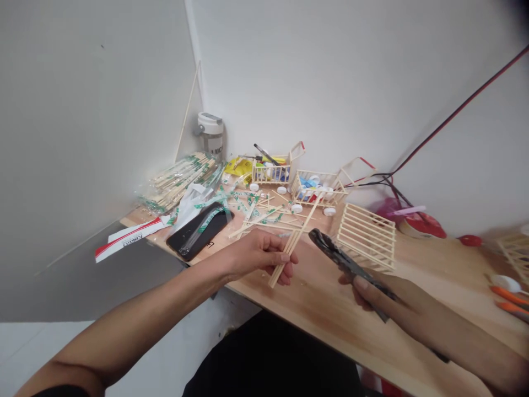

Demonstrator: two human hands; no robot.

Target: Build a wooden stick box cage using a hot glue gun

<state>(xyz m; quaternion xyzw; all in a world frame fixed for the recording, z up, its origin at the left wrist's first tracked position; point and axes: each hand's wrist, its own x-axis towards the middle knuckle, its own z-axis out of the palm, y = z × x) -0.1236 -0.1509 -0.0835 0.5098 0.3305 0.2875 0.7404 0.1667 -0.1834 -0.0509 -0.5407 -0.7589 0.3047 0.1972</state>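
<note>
My left hand [268, 256] is closed around a few bamboo chopsticks [303, 226], which slant up and to the right over the table. In my right hand [374, 295] is a black tool that looks like pliers [343, 260]; its head points up and left, a short way from the chopsticks. The far part of its handles is hidden by the palm. Just beyond the tool, a slatted frame of glued sticks [367, 231] rests on the table. Cut stick pieces and torn wrappers [264, 212] lie behind my left hand.
Two small stick-built carts with white wheels, one [273, 168] behind the other [316, 187], hold small items. At left are wrapped chopsticks [182, 179], a phone [185, 240] and a lidded cup [210, 135]. Orange-handled scissors [510, 298] lie at right; cables [458, 110] hang along the wall.
</note>
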